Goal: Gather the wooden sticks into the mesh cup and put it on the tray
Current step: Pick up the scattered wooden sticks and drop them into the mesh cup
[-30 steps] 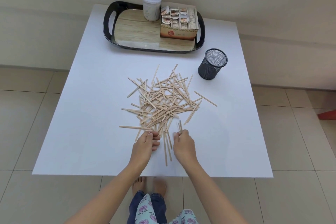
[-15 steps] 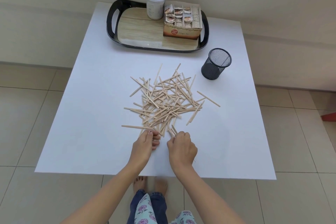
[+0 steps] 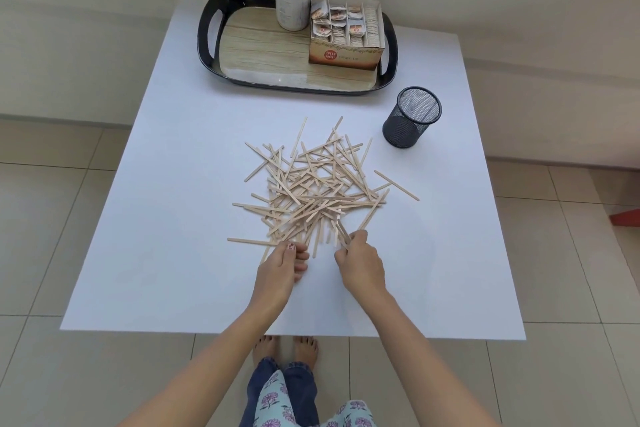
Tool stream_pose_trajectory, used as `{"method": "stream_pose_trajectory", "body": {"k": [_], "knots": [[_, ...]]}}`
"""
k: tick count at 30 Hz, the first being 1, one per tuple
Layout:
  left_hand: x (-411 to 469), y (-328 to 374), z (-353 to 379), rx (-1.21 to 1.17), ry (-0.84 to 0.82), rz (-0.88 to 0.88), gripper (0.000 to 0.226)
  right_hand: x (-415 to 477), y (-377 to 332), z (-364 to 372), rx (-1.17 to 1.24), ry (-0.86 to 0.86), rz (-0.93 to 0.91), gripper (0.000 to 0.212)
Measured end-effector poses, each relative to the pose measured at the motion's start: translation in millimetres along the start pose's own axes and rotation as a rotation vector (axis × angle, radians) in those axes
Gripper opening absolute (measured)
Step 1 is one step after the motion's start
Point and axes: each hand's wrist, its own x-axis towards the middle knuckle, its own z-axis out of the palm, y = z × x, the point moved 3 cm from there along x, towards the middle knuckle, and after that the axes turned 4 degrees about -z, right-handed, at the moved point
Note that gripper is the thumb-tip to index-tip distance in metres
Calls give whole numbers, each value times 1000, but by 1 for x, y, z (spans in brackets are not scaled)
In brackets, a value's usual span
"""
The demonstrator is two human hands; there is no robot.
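Head view, one table (image 3: 166,225). Wooden sticks (image 3: 311,191): a loose heap at centre. Mesh cup (image 3: 410,123): upright at 2 o'clock of the heap, apart from it. Tray (image 3: 207,45): at 12 o'clock, bearing a white canister (image 3: 293,7) and a sachet box (image 3: 346,45). At 6 o'clock, my right hand (image 3: 362,265) pinched several sticks. My left hand (image 3: 280,270) lay curled over the near stick ends, and I could not tell whether it grasped any.

Wooden sticks (image 3: 318,191) lie heaped on the desk (image 3: 173,218). At six o'clock the left grip (image 3: 278,270) curls against stick ends; the right grip (image 3: 360,263) pinches a few. Mesh cup (image 3: 410,125) at two o'clock, tray (image 3: 204,45) at twelve.
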Motion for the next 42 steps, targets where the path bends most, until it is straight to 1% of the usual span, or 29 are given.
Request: {"method": "stream_pose_trajectory", "body": {"k": [3,6,8,10,11,12,16,18,20,23,24,26,27,29,31,32,34,37,39,42], "knots": [[3,1,2,-29,-6,-18,31,5,8,-7,244,-133,46,18],[6,3,6,-34,-19,-15,31,5,19,-11,605,-225,160,25],[7,5,9,-22,-28,-12,31,5,24,-14,768,-270,176,21],[8,7,12,-22,-41,-9,32,5,29,-18,854,-244,205,19],[8,8,14,-24,-47,-6,31,7,32,-20,867,-192,236,18],[8,10,16,-25,-51,2,31,9,34,-23,837,-111,263,16],[10,19,23,54,-11,97,27,24,35,-38,539,299,297,16],[11,26,28,60,7,127,26,36,28,-42,481,391,280,19],[12,33,35,54,13,141,26,50,18,-43,407,416,266,30],[16,42,43,89,36,144,27,69,4,-43,258,409,262,44],[18,43,46,111,40,140,28,73,0,-43,223,403,267,46],[21,45,53,168,41,160,30,81,-7,-43,182,389,285,45],[22,47,56,223,46,204,30,83,-9,-43,173,382,295,41],[22,50,60,387,61,370,30,86,-14,-42,185,377,307,35],[24,49,63,646,120,571,33,86,-19,-40,226,390,304,33],[26,46,65,780,154,626,38,86,-21,-40,240,401,301,32],[33,39,67,984,178,635,52,85,-24,-39,241,415,304,31],[43,27,68,1155,161,580,66,86,-25,-39,153,377,284,29],[47,22,68,1208,155,565,70,86,-24,-39,134,351,264,26],[49,16,66,1205,144,556,71,87,-23,-40,170,327,246,21]]}}
